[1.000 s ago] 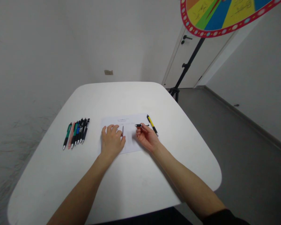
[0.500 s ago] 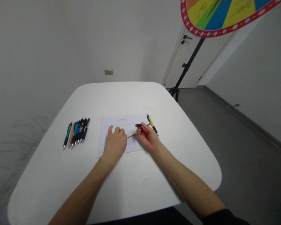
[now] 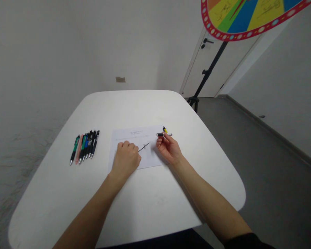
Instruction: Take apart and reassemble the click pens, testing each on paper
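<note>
My left hand (image 3: 126, 155) is closed above the white sheet of paper (image 3: 124, 136). From its thumb side sticks out a thin dark pen refill (image 3: 144, 147), pointing up and to the right. A small dark mark or part lies by the refill's middle; I cannot tell which. My right hand (image 3: 169, 148) pinches a black pen barrel (image 3: 160, 135) with a light clip end showing past the fingers, over the paper's right edge. Behind that hand a yellow and black pen (image 3: 165, 129) is mostly covered. The two hands are apart.
A row of several pens (image 3: 85, 147), green, pink, blue and black, lies left of the paper on the white table (image 3: 134, 109). Past the table, a colourful wheel (image 3: 245, 20) stands on a black tripod (image 3: 209, 67) near a door.
My right hand has moved right and slightly up with the barrel, now covering most of the yellow pen. More of the refill shows. My left hand's fingers have curled in.
</note>
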The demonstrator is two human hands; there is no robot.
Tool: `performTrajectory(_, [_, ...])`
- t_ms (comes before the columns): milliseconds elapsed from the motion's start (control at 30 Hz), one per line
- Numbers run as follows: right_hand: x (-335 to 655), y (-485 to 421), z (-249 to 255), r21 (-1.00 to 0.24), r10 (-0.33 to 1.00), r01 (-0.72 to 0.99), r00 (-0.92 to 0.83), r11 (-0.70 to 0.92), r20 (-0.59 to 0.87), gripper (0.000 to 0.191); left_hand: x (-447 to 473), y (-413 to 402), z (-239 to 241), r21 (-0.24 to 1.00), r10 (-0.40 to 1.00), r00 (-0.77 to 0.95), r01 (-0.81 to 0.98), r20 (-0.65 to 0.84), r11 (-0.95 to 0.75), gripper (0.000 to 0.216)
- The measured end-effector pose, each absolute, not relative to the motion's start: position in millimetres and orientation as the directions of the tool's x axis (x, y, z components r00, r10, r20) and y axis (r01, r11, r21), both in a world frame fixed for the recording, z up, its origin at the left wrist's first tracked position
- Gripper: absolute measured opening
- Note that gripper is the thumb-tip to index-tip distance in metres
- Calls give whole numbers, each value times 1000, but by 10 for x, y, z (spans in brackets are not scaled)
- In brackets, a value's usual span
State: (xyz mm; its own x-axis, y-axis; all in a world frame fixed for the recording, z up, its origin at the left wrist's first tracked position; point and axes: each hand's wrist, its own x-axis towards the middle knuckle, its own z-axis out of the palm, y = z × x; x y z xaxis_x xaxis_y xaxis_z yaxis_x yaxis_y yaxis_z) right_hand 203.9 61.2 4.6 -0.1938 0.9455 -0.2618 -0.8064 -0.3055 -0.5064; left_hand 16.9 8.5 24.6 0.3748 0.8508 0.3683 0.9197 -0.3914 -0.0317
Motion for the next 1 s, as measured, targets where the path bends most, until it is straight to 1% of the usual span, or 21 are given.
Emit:
performTrajectory(133, [2001, 615, -4, -503, 933, -802, -181, -323, -311, 14, 18, 117, 268, 67, 833, 242, 947, 497, -315, 12])
performTrajectory(233, [1956, 599, -28, -529, 940, -789, -176, -311, -291, 15, -77, 140, 274, 165, 825, 162, 942, 542, -294, 11])
performTrajectory(333, [1928, 576, -31, -567, 954, -773, -176, -287, -243, 18, -119, 149, 277, 254, 828, 114, 921, 548, -295, 9])
performTrajectory(467, [1921, 549, -20, -596, 959, -753, -194, -281, -207, 19, -125, 156, 278, 337, 833, 62, 896, 550, -289, 10])
performTrajectory(633, [1900, 535, -21, -559, 943, -760, -272, -331, -189, 19, -131, 163, 282, 408, 849, 15, 872, 528, -269, 13])
performTrajectory(733, [1892, 540, -37, -546, 943, -769, -276, -333, -186, 16, -135, 158, 294, 454, 850, 6, 844, 526, -286, 14])
performTrajectory(800, [1898, 552, -49, -549, 953, -779, -244, -303, -180, 14, -138, 151, 304, 480, 841, 31, 809, 540, -338, 15])
performTrajectory(900, [1918, 580, -57, -557, 967, -791, -183, -251, -175, 13, -142, 140, 315, 483, 812, 105, 757, 575, -440, 16])
performTrajectory(1000, [1937, 604, -50, -565, 973, -795, -147, -222, -176, 15, -144, 135, 314, 476, 781, 139, 724, 609, -500, 17])
